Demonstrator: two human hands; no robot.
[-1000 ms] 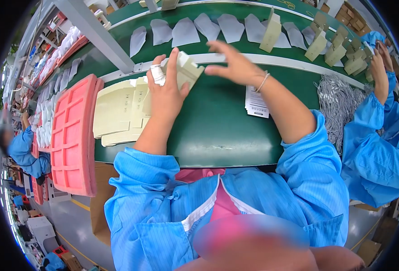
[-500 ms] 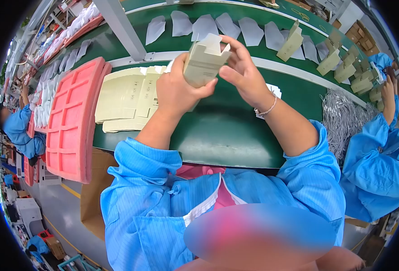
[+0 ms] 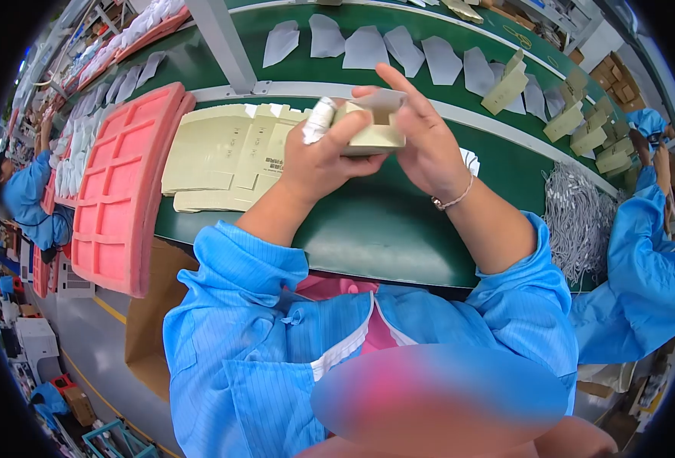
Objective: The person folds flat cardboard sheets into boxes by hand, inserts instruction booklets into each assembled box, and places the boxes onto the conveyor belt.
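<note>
My left hand [image 3: 314, 162] is wrapped round a small pale-yellow carton [image 3: 375, 139], held above the green table with its open end showing. A white wrapped piece [image 3: 320, 120] sits at this hand's fingers, beside the carton. My right hand [image 3: 435, 149] is at the carton's right side, fingers stretched out and apart, the thumb side blurred close to the opening. To the left, a stack of flat pale-yellow cartons [image 3: 204, 156] lies on the table. Behind my right wrist, a small white printed piece [image 3: 469, 161] partly shows.
Pink molded trays [image 3: 126, 191] lean at the left table edge. White pouches [image 3: 365, 47] lie in a row on the belt beyond the rail, with opened cartons [image 3: 505, 84] at right. Grey cables [image 3: 578, 217] are heaped near a person in blue [image 3: 646, 267]. A metal post [image 3: 227, 46] stands ahead.
The carton has tipped so its opening faces me, and its raised end flaps no longer show upright. The white piece has come into view at my left fingers. My right hand remains beside the carton.
</note>
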